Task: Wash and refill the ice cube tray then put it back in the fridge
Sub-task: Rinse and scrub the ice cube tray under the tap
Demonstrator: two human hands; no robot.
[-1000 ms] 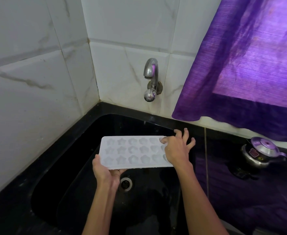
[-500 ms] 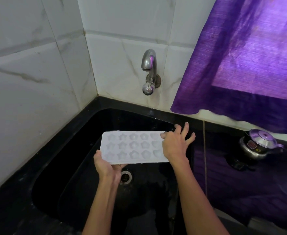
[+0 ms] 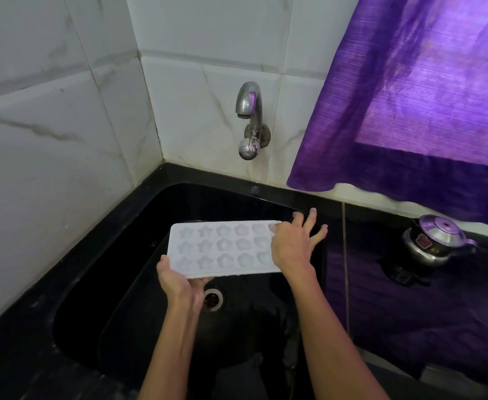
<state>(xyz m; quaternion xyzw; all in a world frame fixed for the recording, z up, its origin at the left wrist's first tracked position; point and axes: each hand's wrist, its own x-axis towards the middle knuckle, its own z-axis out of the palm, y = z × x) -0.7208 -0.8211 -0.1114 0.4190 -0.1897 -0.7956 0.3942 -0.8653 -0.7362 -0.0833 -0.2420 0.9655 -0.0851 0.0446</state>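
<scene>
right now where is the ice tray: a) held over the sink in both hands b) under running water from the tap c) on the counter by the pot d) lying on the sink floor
a: the tray is held level above the drain of the sink, the left hand gripping its near corner and the right hand on its right end; no stream shows at the tap.

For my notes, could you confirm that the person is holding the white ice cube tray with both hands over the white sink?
Not quite: the head view shows the sink is black, not white. The left hand and right hand do hold the white ice cube tray over it.
</scene>
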